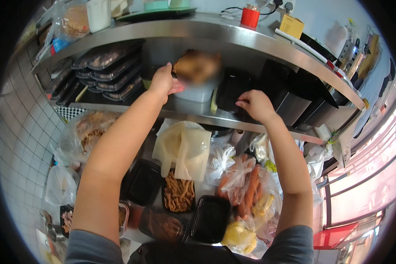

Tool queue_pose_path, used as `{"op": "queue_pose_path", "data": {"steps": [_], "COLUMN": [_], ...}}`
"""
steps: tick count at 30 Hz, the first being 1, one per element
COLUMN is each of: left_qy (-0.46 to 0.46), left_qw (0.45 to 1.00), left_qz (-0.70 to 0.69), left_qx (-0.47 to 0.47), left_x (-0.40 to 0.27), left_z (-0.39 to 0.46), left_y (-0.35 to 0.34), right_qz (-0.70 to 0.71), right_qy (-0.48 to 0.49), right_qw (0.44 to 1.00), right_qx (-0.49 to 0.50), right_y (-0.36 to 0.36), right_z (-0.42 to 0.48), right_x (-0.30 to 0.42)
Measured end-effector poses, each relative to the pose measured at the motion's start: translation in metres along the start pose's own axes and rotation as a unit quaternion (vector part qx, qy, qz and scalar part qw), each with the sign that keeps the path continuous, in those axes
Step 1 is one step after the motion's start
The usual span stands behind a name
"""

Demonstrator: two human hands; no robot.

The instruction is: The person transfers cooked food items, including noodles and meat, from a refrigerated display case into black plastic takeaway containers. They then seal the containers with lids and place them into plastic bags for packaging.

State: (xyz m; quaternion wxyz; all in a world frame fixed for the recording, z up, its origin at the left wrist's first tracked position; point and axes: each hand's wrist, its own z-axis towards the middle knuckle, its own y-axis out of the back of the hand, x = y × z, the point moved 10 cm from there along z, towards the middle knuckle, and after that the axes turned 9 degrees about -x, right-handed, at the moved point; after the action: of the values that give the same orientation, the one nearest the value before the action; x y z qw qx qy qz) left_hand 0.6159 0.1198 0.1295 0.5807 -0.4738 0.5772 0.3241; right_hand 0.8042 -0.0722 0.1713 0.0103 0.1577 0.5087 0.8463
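Observation:
My left hand (165, 81) reaches up to the steel shelf, fingers apart, beside a pale plastic container (195, 92) whose brown contents look blurred. Whether it touches the container I cannot tell. My right hand (255, 104), fingers bent, is at a black plastic tray (234, 89) on the same shelf; a grip on it is not clear. Below, on the counter, a black tray of brown food strips (179, 193) stands partly under a pale translucent sheet (193, 150). Empty black trays (143, 181) (211, 218) lie to either side, and a covered tray of brown food (165, 226) sits nearer me.
Stacked lidded trays (114, 71) fill the shelf's left part; stacks of black containers (292, 105) stand at its right. The shelf's steel front edge (217, 122) crosses above the counter. Plastic bags of sausages (247, 194) and a large food bag (87, 132) flank the trays.

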Motion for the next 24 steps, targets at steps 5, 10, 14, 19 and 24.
{"op": "queue_pose_path", "data": {"steps": [5, 10, 14, 19, 24], "left_qy": [-0.040, -0.021, 0.044, 0.062, 0.273], "left_qw": [0.997, 0.999, 0.980, 0.942, 0.937], "left_qz": [-0.066, -0.021, -0.085, -0.302, -0.202], "left_qx": [-0.029, 0.035, 0.177, 0.135, -0.082], "left_x": [0.016, 0.057, 0.083, 0.124, 0.208], "left_z": [-0.047, -0.127, -0.219, -0.297, -0.342], "left_y": [0.035, 0.062, 0.092, 0.144, 0.248], "right_qz": [0.093, -0.047, 0.162, 0.216, 0.263], "right_qy": [-0.013, 0.101, 0.049, 0.328, 0.249], "right_qw": [0.996, 0.941, 0.921, 0.919, 0.928], "right_qx": [0.005, -0.319, -0.351, -0.041, 0.090], "right_y": [0.003, 0.088, 0.109, 0.004, -0.093], "right_z": [0.015, -0.037, -0.148, -0.257, -0.307], "right_x": [-0.006, 0.058, 0.144, 0.273, 0.293]}}
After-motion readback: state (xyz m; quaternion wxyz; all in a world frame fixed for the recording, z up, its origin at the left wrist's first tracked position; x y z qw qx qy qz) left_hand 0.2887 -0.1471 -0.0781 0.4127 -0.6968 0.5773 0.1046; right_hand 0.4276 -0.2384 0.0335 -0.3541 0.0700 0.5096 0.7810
